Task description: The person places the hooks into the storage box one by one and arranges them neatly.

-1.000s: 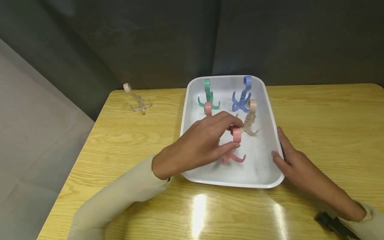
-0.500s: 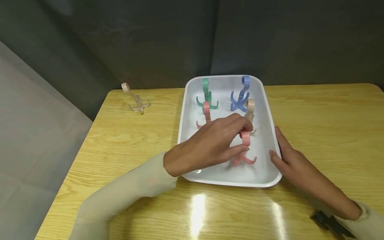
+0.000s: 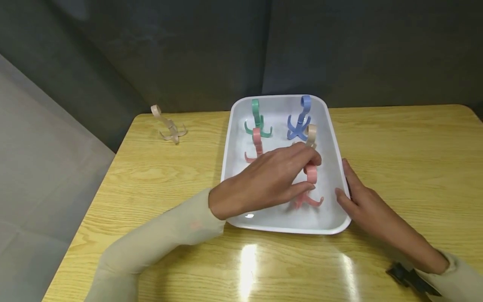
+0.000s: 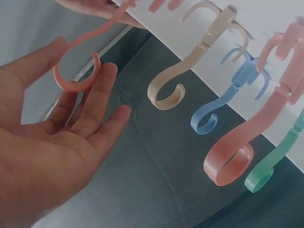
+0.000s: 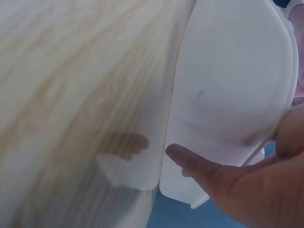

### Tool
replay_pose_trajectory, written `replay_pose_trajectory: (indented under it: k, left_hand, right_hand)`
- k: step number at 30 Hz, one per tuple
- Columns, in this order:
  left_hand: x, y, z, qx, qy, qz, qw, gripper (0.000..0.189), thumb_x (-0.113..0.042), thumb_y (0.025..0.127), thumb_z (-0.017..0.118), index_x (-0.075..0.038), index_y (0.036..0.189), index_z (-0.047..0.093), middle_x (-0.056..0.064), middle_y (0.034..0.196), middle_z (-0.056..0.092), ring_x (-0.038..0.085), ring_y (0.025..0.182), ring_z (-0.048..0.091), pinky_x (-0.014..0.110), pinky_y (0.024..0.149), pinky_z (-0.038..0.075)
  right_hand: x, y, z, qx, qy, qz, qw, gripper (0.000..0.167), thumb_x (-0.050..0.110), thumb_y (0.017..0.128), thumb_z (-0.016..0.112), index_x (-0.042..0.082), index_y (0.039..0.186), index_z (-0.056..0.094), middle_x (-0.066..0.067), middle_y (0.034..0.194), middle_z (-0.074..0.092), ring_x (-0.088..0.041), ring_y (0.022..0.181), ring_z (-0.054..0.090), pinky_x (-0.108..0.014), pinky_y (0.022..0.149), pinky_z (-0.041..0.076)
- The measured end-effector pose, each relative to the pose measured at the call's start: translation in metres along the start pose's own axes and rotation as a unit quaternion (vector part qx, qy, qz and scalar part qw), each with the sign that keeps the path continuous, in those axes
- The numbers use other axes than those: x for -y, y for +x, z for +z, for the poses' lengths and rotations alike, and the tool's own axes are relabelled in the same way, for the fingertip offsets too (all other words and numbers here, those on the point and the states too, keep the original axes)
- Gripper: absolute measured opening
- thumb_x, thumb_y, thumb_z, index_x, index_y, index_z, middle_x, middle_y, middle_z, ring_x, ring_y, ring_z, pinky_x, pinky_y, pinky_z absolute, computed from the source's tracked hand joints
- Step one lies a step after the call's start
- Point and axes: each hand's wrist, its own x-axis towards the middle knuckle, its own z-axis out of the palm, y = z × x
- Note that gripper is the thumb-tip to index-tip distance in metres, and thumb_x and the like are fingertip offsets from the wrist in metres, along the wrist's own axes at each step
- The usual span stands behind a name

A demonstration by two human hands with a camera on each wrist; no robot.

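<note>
In the head view my left hand (image 3: pixel 269 178) pinches the curled top of a pink plastic four-pronged hook (image 3: pixel 311 173) between thumb and fingers. That hook stands upright in the front right part of a white tray (image 3: pixel 286 230), its prongs low over the tray floor. The left wrist view shows the hook's curl (image 4: pixel 76 87) lying between thumb and fingertips. At the tray's right side my right hand (image 3: pixel 364 205) grips the rim, thumb over the edge. Its other fingers lie along the outer wall (image 5: pixel 228 95) in the right wrist view.
Other hooks stand in the tray: green (image 3: pixel 256 115) back left, blue (image 3: pixel 302 117) back right, pink (image 3: pixel 257 140) mid left and beige (image 3: pixel 311 133) partly behind my left hand. Another beige hook (image 3: pixel 171 129) stands on the wooden table (image 3: pixel 158 176). A dark curtain (image 3: pixel 188 54) hangs behind.
My left hand has moved right across the tray with the pink hook, mostly in the first half second. The right hand keeps its grip on the rim.
</note>
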Motion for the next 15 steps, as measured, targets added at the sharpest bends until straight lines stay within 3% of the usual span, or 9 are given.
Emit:
replay_pose_trajectory:
  k: [8, 15]
  left_hand:
    - [-0.0022, 0.0052, 0.0045, 0.027, 0.008, -0.017, 0.9995, 0.021, -0.016, 0.1, 0.072, -0.007, 0.118, 0.065, -0.002, 0.108, 0.06, 0.01, 0.091, 0.054, 0.019, 0.083, 0.043]
    - [-0.0045, 0.0091, 0.009, 0.029, 0.027, -0.014, 0.9991, 0.019, -0.015, 0.1, 0.07, -0.009, 0.117, 0.065, -0.002, 0.106, 0.06, 0.01, 0.089, 0.053, 0.017, 0.085, 0.042]
  right_hand:
    - [0.0002, -0.0012, 0.0004, -0.003, 0.009, -0.01, 0.9999, 0.076, 0.007, 0.107, 0.05, -0.005, 0.164, 0.0, -0.046, 0.144, 0.043, -0.052, 0.116, 0.06, -0.065, 0.09, 0.05]
    - [-0.0007, -0.0007, 0.0005, -0.004, 0.008, -0.015, 0.9998, 0.076, 0.007, 0.107, 0.05, -0.004, 0.164, 0.001, -0.045, 0.142, 0.045, -0.05, 0.112, 0.062, -0.064, 0.087, 0.051]
